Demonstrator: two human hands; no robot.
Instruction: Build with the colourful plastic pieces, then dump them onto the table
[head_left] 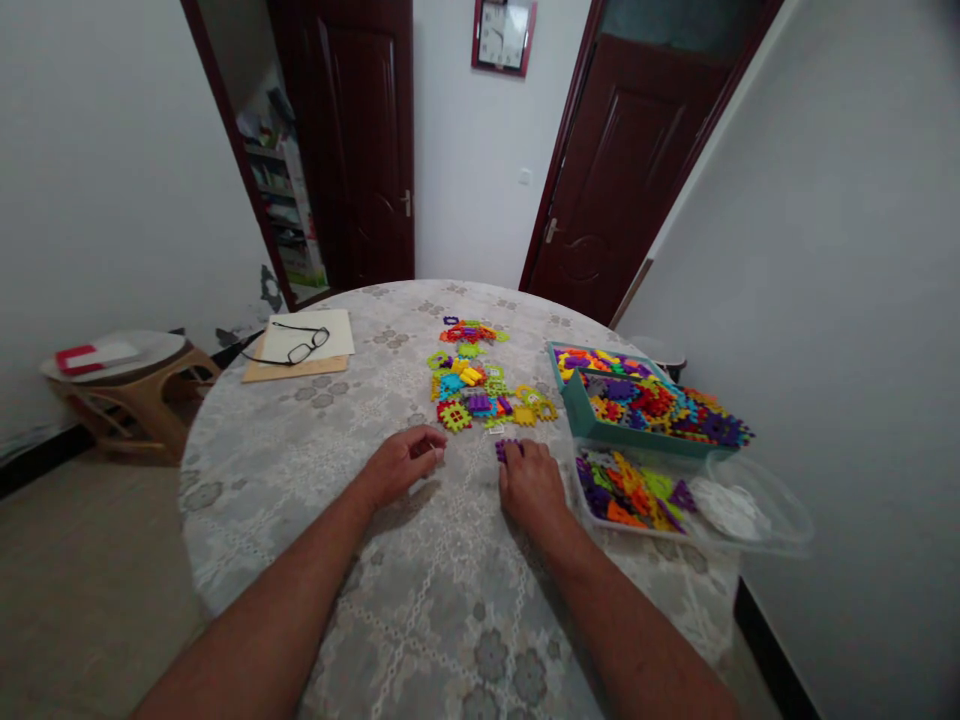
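My right hand [534,487] rests low over the table, its fingers closed on a purple toy building piece [507,450] with a toothed edge. To the left, my left hand [401,468] is curled just above the cloth, thumb and fingertips drawn together; what they hold, if anything, is too small to make out. Beyond both hands lies a spread of colourful interlocking pieces. Among them are a lime-green toothed square [454,416], purple pieces [480,404], yellow pieces [471,373] and a yellow square [524,415]. A small white label [496,430] sits at their near edge.
On the right stand a teal box [637,432] heaped with pieces and a clear plastic tub [637,528] of more pieces. Eyeglasses [300,352] lie on paper [337,330] at the left. A patterned cloth [420,600] covers the round table. A stool [127,390] stands beyond its left side.
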